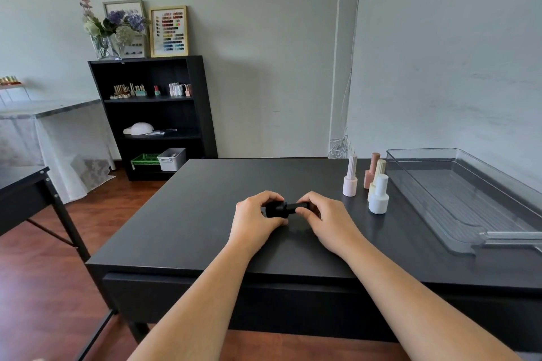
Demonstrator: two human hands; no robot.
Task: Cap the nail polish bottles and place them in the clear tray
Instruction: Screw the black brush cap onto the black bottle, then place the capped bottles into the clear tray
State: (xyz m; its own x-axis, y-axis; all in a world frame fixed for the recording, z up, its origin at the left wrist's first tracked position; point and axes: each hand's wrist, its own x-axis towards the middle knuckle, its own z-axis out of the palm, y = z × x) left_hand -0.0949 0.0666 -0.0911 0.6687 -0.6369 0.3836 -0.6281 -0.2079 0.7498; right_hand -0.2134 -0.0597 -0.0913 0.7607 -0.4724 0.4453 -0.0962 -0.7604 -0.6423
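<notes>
Black bottle point(275, 209) is being gripped by the left hand point(253, 214), its cap point(293, 206) being pinched by the right hand point(328, 220) (best kept square and twisted snug).

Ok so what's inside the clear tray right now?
No bottles show inside the clear tray, only its ribbed floor. Its right end runs out of frame, so that part is unseen. The white bottle stands outside, on the table.
</notes>
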